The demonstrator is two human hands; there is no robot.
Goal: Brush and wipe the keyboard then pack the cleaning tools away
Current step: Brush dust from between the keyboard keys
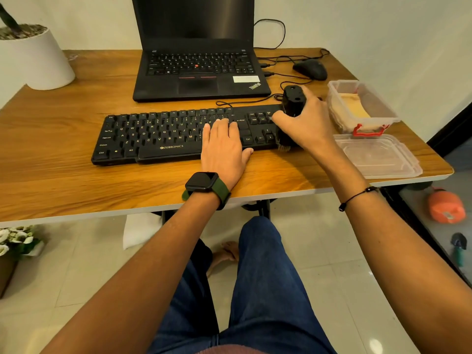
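Tabletop (63,139) of warm wood-grain laminate with a pale edge carries everything here. Largest on it is the open black laptop (199,70), set at the far edge in the middle, its screen dark. Nearer the front edge lies the long black wired keyboard (153,135), running left to right across the middle. At the far left corner stands a white round plant pot (35,60). Toward the right edge sits a clear plastic box (362,106) with red clips, holding a folded yellowish cloth (353,106); its flat clear lid (378,155) lies just in front of it, near the front right corner. A black mouse (310,69) rests behind the box, near the far edge. The left hand (223,146) lies flat on the right half of the keyboard, fingers (224,122) straight and close together, pressing on the keys. The right hand (306,123) grips a black-handled brush (293,100) over the keyboard's right end, fingers curled round the handle, the bristles (284,148) showing at the keyboard's front edge. A black smartwatch (203,182) on a green strap sits on the left wrist, and a thin black cord bracelet (357,196) on the right.
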